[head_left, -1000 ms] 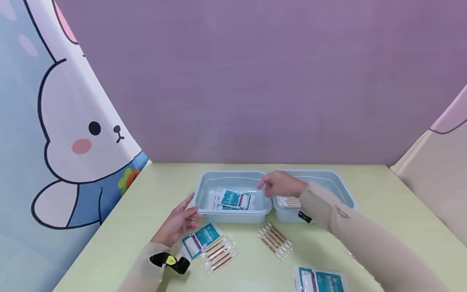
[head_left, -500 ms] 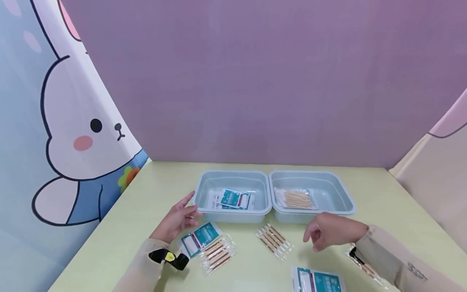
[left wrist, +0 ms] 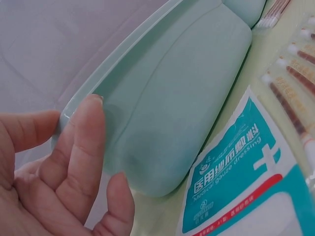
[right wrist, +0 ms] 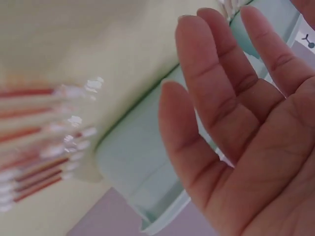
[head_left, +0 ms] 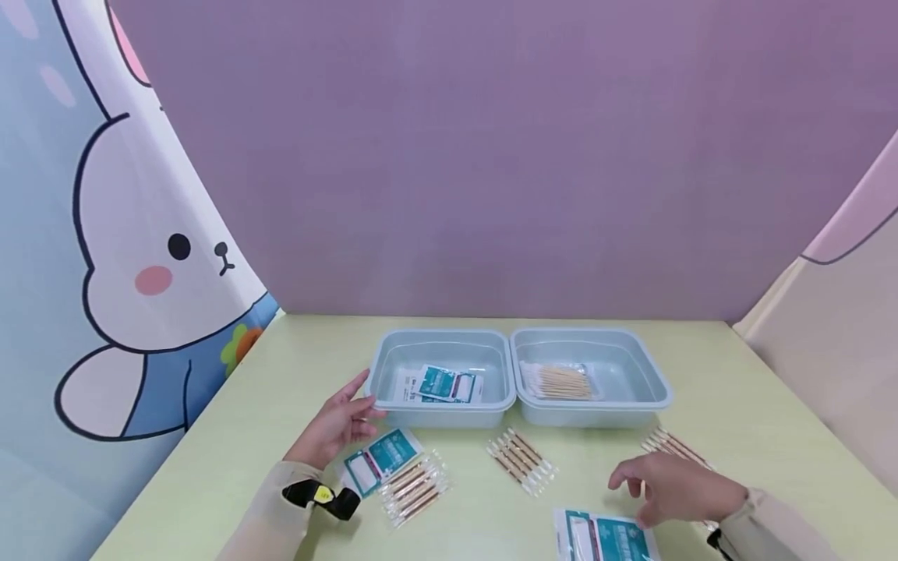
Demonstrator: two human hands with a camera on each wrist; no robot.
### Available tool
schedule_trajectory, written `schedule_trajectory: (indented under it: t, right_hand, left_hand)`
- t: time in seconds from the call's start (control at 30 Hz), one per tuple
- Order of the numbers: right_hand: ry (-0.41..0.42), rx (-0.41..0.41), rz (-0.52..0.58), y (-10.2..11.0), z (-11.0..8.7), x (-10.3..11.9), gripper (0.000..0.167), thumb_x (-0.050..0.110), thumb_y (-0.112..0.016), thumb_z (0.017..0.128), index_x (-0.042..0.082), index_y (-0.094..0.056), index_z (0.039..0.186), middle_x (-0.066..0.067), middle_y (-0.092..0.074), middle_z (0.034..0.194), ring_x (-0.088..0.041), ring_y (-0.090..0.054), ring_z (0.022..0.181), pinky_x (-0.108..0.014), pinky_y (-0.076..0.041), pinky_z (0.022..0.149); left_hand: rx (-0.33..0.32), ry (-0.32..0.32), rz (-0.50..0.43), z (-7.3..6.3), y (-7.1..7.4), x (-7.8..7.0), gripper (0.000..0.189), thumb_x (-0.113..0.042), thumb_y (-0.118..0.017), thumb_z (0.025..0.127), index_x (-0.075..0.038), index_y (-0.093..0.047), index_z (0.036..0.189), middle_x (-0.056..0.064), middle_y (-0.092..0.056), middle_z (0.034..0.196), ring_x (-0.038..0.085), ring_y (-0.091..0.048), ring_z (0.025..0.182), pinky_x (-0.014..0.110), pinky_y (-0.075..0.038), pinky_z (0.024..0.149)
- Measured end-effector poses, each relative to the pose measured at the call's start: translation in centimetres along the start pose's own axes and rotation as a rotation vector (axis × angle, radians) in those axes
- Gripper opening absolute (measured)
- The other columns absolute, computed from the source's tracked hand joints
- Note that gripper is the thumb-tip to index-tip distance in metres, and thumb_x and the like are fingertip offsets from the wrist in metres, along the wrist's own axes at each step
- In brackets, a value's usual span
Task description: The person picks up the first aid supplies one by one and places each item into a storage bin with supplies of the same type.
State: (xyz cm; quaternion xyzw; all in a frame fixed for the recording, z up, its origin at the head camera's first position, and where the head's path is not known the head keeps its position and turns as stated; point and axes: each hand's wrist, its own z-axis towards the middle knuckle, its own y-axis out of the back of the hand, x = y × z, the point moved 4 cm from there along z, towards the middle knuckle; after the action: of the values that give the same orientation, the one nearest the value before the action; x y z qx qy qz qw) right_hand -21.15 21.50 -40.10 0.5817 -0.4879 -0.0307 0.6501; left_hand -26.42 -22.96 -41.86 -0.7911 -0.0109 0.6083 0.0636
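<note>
My left hand [head_left: 335, 427] touches the front left corner of a pale blue plastic tray [head_left: 449, 418] with relaxed fingers. Teal and white gauze dressing packets [head_left: 449, 384] lie inside that tray. Just below the hand, another medical gauze dressing packet [left wrist: 236, 172] lies on the table, beside a pack of brown-filled swabs [head_left: 417, 489]. My right hand [head_left: 677, 487] hovers at the right with loosely bent fingers and an empty palm [right wrist: 275, 162]. Closest to its thumb is a gauze packet [head_left: 610, 539], cut off by the frame's lower edge. Brown-filled swabs [head_left: 673, 444] lie partly hidden behind this hand.
A second pale blue tray [head_left: 596, 415] adjoins the first and holds a clear bag of cotton swabs [head_left: 564, 383]. Between the hands lies another pack of brown-filled swabs [head_left: 522, 461]. A purple panel [head_left: 491, 156] stands behind the pale green table [head_left: 330, 335].
My right hand has moved from above the trays' meeting edges down and right, toward the front gauze packet, uncovering the cotton swabs in the right tray. My left hand stays at its corner.
</note>
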Motion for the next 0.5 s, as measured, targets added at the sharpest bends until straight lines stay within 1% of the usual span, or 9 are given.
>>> schedule_trajectory:
  t: [0.13, 0.23, 0.37, 0.5]
  right_hand:
    - [-0.065, -0.010, 0.028, -1.3, -0.2, -0.7, 0.042, 0.006, -0.081, 0.069, 0.006, -0.065, 0.108, 0.005, -0.056, 0.094, -0.006, -0.052, 0.072, -0.026, -0.046, 0.061]
    - [-0.103, -0.032, 0.003, -1.9, -0.2, -0.7, 0.050, 0.008, -0.083, 0.066, 0.008, -0.064, 0.112, 0.004, -0.054, 0.100, -0.008, -0.049, 0.078, -0.026, -0.045, 0.063]
    - [-0.127, -0.024, -0.012, -2.5, 0.1, -0.5, 0.052, 0.008, -0.083, 0.065, 0.010, -0.064, 0.114, 0.008, -0.051, 0.093, -0.005, -0.046, 0.077, -0.026, -0.045, 0.063]
    - [-0.156, 0.011, -0.022, -2.7, 0.6, -0.6, 0.043, 0.008, -0.083, 0.067, 0.014, -0.066, 0.106, 0.010, -0.050, 0.087, -0.005, -0.045, 0.075, -0.027, -0.045, 0.065]
  left_hand:
    - [-0.018, 0.009, 0.009, 0.1, 0.0, 0.3, 0.062, -0.016, -0.049, 0.101, -0.018, -0.018, 0.154, 0.003, -0.070, 0.083, 0.011, -0.059, 0.056, 0.025, -0.051, 0.064]
    - [-0.028, 0.015, 0.012, 0.1, 0.0, 0.5, 0.063, -0.017, -0.050, 0.101, -0.018, -0.018, 0.154, 0.004, -0.071, 0.085, 0.012, -0.059, 0.056, 0.025, -0.050, 0.065]
    - [-0.040, 0.021, 0.018, 0.0, 0.1, 0.6, 0.062, -0.016, -0.049, 0.101, -0.020, -0.018, 0.155, 0.004, -0.070, 0.087, 0.012, -0.059, 0.056, 0.024, -0.050, 0.064]
    - [-0.046, 0.020, 0.019, 0.0, 0.1, 0.5, 0.061, -0.016, -0.048, 0.101, -0.021, -0.019, 0.154, 0.004, -0.070, 0.086, 0.012, -0.059, 0.055, 0.024, -0.050, 0.064]
